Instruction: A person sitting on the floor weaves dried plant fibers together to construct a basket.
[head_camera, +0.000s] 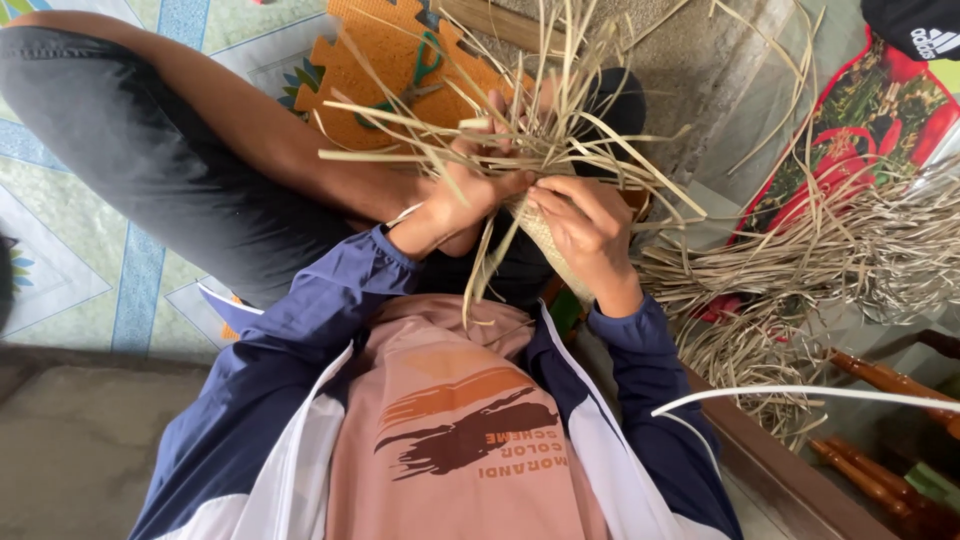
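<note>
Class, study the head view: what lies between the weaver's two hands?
In the head view, the woven straw piece lies between the left hand and the right hand, both gripping it. Its loose dry strands fan out above them.

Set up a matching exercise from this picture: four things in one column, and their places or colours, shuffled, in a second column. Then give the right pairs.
Things:
1. woven straw piece
2. scissors
3. heap of loose straw
4. foam mat piece

Places or colours:
A. orange, with a jagged edge
B. green handles, lying on the mat piece
C. held between the left hand and right hand
D. piled on the floor at the right side of the picture

Pairs: 1-C, 2-B, 3-D, 4-A
</note>
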